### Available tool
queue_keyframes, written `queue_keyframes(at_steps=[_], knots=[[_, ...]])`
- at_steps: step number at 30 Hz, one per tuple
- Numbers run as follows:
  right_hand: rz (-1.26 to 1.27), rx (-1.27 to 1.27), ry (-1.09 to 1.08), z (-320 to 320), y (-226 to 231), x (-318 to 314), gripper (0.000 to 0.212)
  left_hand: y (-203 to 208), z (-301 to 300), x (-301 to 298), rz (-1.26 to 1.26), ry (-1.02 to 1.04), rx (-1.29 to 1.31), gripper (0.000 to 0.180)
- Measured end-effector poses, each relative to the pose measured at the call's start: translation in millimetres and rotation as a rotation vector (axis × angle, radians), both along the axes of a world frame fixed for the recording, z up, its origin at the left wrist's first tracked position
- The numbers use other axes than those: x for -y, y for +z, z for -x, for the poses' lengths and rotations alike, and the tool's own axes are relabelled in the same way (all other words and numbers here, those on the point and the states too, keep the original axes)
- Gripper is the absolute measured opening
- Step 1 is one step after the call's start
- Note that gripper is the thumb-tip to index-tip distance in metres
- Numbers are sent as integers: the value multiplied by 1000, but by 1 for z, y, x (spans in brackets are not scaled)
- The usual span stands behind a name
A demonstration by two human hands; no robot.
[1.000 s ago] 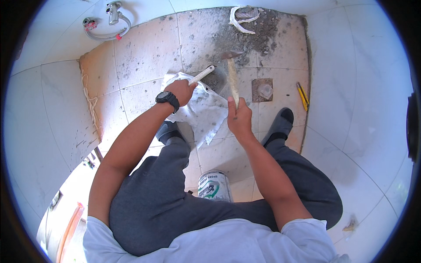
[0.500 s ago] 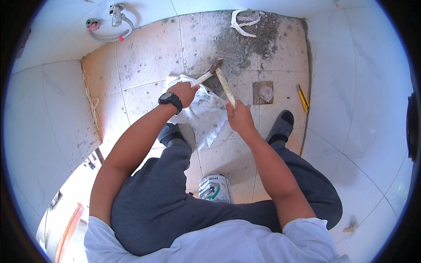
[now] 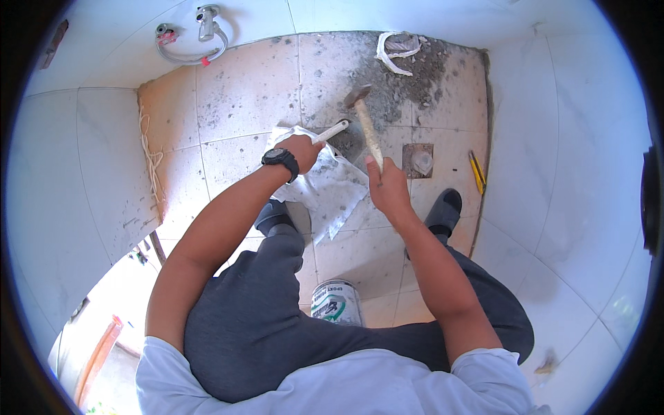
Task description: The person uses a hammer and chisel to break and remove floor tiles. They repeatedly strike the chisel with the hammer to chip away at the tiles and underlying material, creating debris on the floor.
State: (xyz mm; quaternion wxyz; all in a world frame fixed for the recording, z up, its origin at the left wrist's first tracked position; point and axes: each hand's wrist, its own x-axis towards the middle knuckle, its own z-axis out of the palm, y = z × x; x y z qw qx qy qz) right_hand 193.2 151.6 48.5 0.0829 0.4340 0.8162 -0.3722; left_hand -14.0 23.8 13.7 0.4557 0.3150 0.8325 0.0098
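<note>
Left grip [image 3: 302, 153] is closed around white tool handle [image 3: 334, 131], right grip [image 3: 389, 187] around hammer [image 3: 367, 127]; short, square blows to white tool handle's far end look best.

Half a second ago, our hammer with a pale, worn handle [image 3: 369, 131] had its dark metal head [image 3: 357, 96] at the tip of the slim white round-ended handle [image 3: 332, 131]; now we have swung it clear.

lower part of the white handle [image 3: 333, 131] out of sight behind the left hand [image 3: 302, 152]
</note>
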Motion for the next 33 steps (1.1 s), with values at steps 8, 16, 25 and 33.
queue_keyframes(at_steps=[8, 16, 25, 33], knots=[[25, 42, 74, -4, -4, 1, 51, -6, -3, 0, -11, -21, -41, 66], [42, 28, 44, -7, -7, 4, 48, -9, -4, -1, -6, -81, -39, 63], [9, -13, -44, -6, -8, 10, 49, -17, -5, -1, -42, -174, -52, 60], [13, -93, -99, -9, -11, 14, 50, -15, -5, -5, 5, -142, -20, 60]])
